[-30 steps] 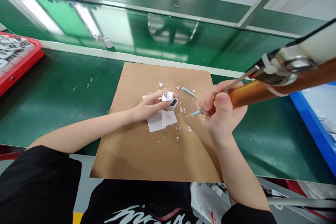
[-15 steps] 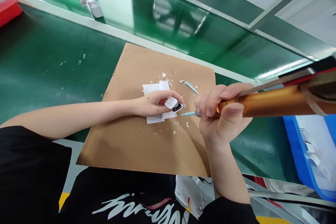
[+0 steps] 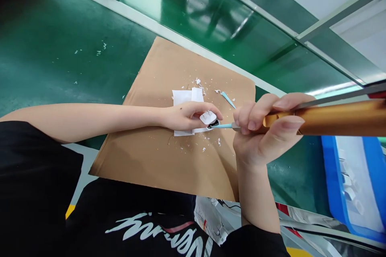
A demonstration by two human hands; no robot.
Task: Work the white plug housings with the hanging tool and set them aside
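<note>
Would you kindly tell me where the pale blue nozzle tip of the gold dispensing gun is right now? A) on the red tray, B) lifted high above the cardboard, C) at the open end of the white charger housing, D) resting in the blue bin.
C: the nozzle tip of the gold dispensing gun in the right hand meets the dark open end of the white charger housing, which the left hand steadies on the white paper.

Both bare forearms reach forward over the bench. The left hand (image 3: 187,115) lies low, fingers curled in a pinch. The right hand (image 3: 265,128) is raised, fist wrapped tight, thumb on top.
</note>
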